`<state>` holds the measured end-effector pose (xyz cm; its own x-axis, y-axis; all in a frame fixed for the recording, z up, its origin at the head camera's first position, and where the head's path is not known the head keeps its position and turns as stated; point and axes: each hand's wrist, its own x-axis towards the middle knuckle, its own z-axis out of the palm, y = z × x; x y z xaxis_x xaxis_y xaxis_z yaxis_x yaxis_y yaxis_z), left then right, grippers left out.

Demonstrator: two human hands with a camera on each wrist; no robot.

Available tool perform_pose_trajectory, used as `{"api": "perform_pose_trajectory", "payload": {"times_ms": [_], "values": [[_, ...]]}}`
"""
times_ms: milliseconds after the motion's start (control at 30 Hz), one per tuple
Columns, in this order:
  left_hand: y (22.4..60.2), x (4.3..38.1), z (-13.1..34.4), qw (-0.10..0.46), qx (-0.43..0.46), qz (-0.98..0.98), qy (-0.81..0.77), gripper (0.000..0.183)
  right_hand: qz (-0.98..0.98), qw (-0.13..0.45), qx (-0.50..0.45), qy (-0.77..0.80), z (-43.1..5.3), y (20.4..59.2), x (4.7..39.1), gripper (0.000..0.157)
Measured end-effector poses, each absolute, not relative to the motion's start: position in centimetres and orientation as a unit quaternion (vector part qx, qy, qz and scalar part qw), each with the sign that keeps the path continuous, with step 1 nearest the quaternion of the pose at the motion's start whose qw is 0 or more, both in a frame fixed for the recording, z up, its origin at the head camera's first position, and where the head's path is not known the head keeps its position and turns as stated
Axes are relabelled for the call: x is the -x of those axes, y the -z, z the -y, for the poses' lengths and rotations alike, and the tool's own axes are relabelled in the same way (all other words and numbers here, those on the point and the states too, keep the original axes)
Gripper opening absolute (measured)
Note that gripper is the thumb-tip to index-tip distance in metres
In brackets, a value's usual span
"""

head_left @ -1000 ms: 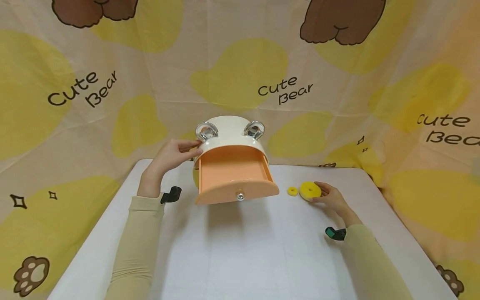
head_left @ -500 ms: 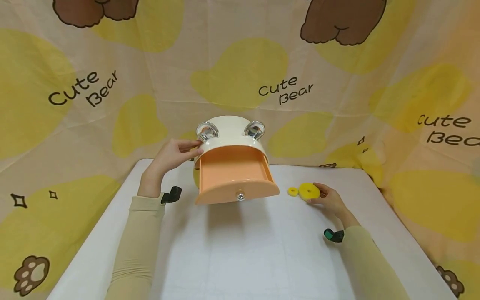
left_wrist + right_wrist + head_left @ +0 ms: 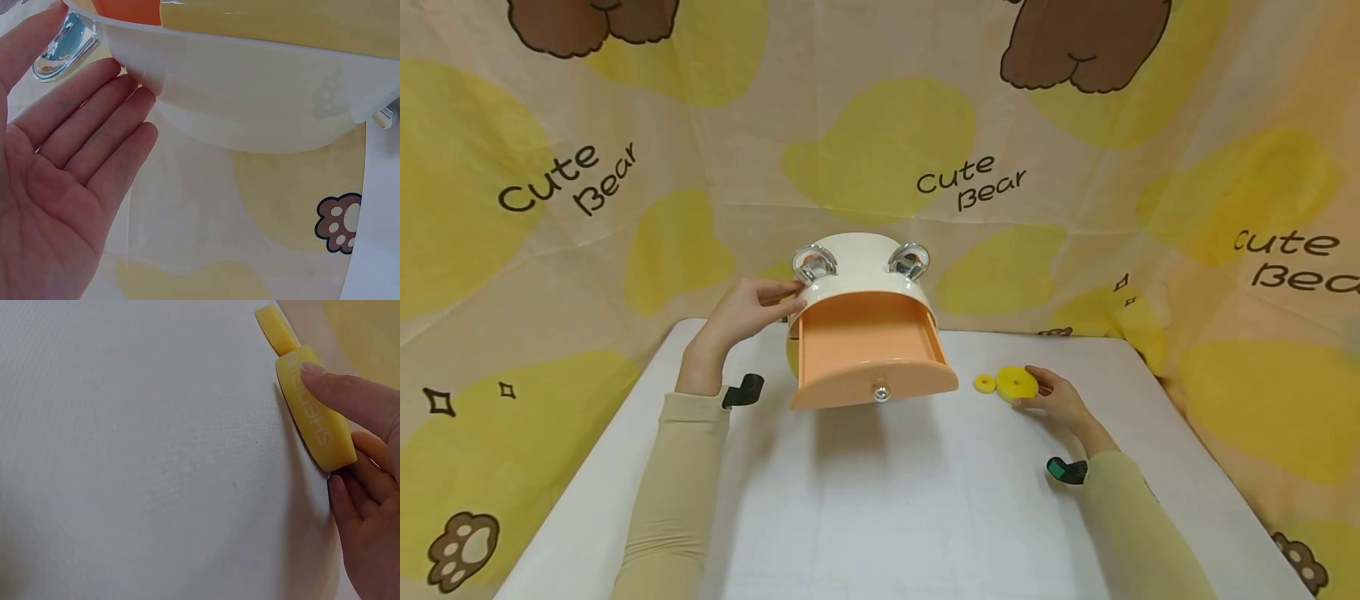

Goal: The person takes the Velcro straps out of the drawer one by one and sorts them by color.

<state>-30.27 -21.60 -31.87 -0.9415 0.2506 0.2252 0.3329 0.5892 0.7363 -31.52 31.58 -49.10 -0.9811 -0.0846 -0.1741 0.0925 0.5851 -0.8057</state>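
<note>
A cream frog-shaped drawer box (image 3: 862,258) with two silver ring eyes stands at the back middle of the table in the head view. Its peach drawer (image 3: 865,329) is pulled out, with nothing inside. My left hand (image 3: 741,315) rests on the box's left side, its straight fingers (image 3: 109,115) at the cream wall and the thumb by the front rim. To the right, my right hand (image 3: 1060,400) holds a large yellow disc (image 3: 1009,385) with a centre hole, thumb on its raised-letter rim. A small yellow disc (image 3: 978,384) lies against it on the left.
The white table (image 3: 895,517) has its back edge close to a patterned cloth (image 3: 865,150) that hangs behind and at both sides. The drawer's front panel, with a clear-and-silver knob (image 3: 881,392), juts forward over the table.
My right hand has slid the large yellow disc slightly left, toward the small disc. The left hand, box and drawer have not moved.
</note>
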Motion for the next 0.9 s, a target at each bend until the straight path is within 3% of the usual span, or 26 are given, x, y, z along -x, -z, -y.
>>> {"api": "perform_pose_trajectory", "payload": {"times_ms": [433, 900], "values": [[31.9, 30.3, 21.6, 0.050, 0.165, 0.888, 0.427, 0.054, -0.882, 0.074, -0.003, 0.465, -31.9, 48.1, 30.5, 0.081], [32.0, 30.3, 21.7, 0.051, 0.167, 0.889, 0.423, 0.056, -0.900, -0.008, -0.002, 0.435, -31.4, 45.7, 28.0, 0.065]]}}
